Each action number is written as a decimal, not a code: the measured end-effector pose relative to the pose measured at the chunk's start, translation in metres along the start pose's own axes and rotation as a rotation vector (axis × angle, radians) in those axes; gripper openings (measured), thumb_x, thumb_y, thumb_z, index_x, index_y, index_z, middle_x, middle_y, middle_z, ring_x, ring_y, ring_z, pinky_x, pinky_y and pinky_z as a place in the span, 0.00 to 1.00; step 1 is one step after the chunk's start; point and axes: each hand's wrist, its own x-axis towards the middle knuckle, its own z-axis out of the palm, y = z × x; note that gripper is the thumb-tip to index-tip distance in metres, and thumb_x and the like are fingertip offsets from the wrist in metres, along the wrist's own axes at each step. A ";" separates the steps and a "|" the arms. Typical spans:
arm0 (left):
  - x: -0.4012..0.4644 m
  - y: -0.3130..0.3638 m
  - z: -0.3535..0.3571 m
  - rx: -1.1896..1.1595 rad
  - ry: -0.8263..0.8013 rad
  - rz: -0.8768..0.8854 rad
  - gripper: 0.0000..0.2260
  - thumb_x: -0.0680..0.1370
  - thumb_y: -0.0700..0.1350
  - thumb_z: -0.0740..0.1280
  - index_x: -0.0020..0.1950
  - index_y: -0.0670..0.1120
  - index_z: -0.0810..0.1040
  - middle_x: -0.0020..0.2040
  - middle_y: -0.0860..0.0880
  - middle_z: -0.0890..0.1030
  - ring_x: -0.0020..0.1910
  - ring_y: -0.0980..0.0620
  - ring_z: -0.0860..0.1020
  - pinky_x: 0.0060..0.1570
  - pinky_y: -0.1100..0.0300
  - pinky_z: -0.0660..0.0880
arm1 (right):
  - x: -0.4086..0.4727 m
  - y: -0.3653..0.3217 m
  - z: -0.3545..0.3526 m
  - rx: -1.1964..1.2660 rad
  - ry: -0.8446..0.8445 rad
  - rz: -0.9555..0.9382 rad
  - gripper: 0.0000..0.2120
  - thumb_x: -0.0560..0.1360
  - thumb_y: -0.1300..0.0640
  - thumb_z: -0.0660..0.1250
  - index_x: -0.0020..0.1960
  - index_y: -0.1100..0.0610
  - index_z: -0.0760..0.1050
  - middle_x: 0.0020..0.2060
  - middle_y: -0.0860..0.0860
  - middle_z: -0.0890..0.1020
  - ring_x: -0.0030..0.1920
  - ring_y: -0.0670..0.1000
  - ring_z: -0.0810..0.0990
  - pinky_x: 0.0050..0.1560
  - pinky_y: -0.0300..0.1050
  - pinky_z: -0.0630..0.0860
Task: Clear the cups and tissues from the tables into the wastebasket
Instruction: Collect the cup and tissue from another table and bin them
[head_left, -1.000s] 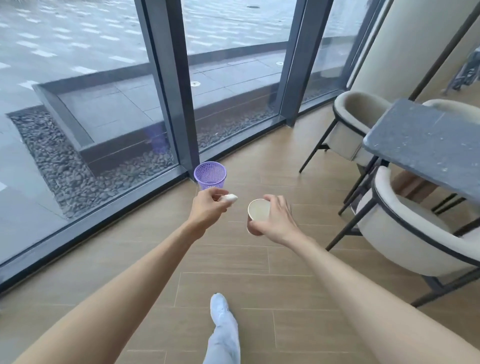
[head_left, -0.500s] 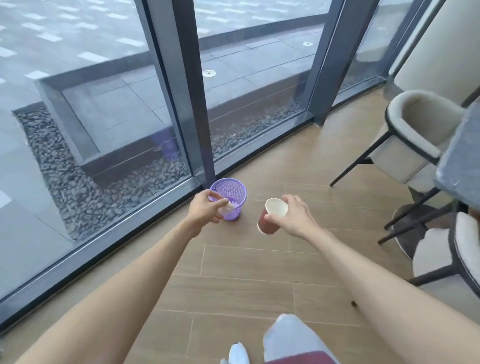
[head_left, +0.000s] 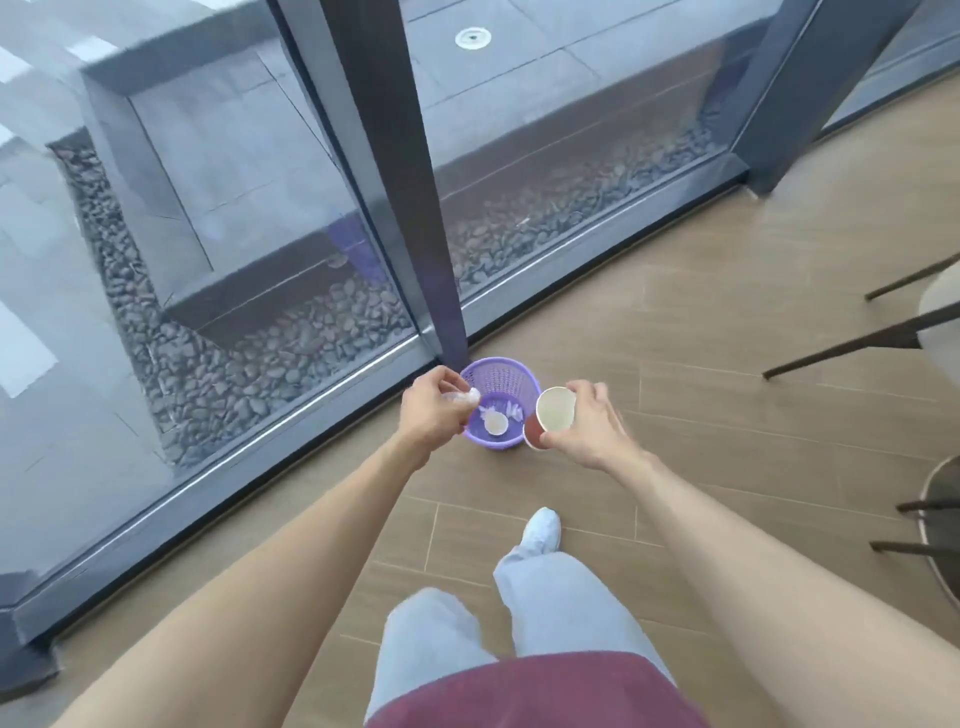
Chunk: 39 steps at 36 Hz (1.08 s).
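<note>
A small purple plastic mesh wastebasket (head_left: 511, 375) stands on the wood-plank floor (head_left: 727, 332) against the dark window post (head_left: 410, 182), holding a paper cup (head_left: 496, 424) and white tissue scraps (head_left: 514, 412). The left hand (head_left: 434, 410) hangs over its left rim, fingertips pinching a crumpled white tissue (head_left: 464, 399). The right hand (head_left: 587, 423), just right of the basket, curls its fingers around a tilted red paper cup with a pale inside (head_left: 553, 415).
</note>
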 end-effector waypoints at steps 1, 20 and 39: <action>0.015 0.000 0.003 0.009 -0.008 -0.024 0.05 0.73 0.43 0.73 0.44 0.45 0.78 0.40 0.48 0.81 0.29 0.51 0.78 0.35 0.57 0.79 | 0.014 0.002 -0.001 0.013 -0.010 0.031 0.42 0.66 0.46 0.76 0.73 0.56 0.61 0.66 0.56 0.65 0.64 0.61 0.74 0.62 0.51 0.72; 0.290 -0.156 0.134 0.181 -0.170 -0.258 0.10 0.73 0.47 0.68 0.53 0.46 0.77 0.40 0.50 0.82 0.38 0.46 0.84 0.48 0.47 0.81 | 0.262 0.072 0.192 0.248 0.028 0.388 0.36 0.65 0.42 0.75 0.67 0.53 0.65 0.61 0.50 0.71 0.59 0.56 0.77 0.52 0.50 0.75; 0.468 -0.385 0.257 0.174 -0.022 -0.384 0.18 0.65 0.57 0.59 0.52 0.55 0.70 0.52 0.43 0.82 0.50 0.42 0.83 0.56 0.44 0.77 | 0.482 0.167 0.412 -0.104 0.057 0.248 0.33 0.71 0.46 0.73 0.66 0.57 0.60 0.60 0.56 0.69 0.53 0.61 0.82 0.43 0.51 0.73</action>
